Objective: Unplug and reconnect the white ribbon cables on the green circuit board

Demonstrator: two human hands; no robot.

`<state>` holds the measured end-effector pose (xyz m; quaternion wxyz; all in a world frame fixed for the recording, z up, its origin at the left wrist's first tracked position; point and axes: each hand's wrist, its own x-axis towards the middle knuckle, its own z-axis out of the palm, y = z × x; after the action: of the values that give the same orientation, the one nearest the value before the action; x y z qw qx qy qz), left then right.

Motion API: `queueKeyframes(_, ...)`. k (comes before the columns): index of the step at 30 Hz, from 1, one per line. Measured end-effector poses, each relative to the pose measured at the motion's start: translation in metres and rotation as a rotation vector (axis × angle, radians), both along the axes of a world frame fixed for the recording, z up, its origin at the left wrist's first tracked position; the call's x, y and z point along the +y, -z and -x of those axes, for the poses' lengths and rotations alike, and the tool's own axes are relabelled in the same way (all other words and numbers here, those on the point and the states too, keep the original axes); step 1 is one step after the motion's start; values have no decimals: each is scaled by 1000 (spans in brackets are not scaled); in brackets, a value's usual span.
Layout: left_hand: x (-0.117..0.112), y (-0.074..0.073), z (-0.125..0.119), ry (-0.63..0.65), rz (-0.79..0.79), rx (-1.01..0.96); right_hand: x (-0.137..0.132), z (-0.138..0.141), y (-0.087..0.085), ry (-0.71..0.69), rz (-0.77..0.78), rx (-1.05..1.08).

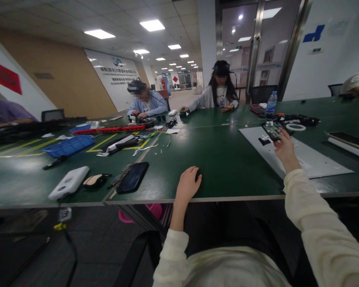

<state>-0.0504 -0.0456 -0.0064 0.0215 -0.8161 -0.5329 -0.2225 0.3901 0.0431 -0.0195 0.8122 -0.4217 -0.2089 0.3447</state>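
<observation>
My left hand rests on the green table near its front edge, fingers curled over a small dark object that I cannot make out. My right hand reaches forward over a white mat, fingertips at a small circuit board lying on the mat's far end. Whether the right fingers grip the board is unclear. Both arms wear cream sleeves.
A black phone, a white power bank and a beige case lie at front left. A blue tray, red strip, tape roll and water bottle sit farther back. Two people work across the table.
</observation>
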Motion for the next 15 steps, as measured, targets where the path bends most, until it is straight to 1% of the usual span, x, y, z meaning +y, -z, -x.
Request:
queueKeyframes(5, 1, 2, 1, 2, -4, -4, -9, 20, -7, -201, 71, -72)
queueKeyframes(10, 2, 5, 2, 7, -16, -17, -15, 54, -18, -488, 170, -183)
queueKeyframes(15, 1, 3, 1, 41, -51, -100, -16, 98, -29, -808, 136, -236)
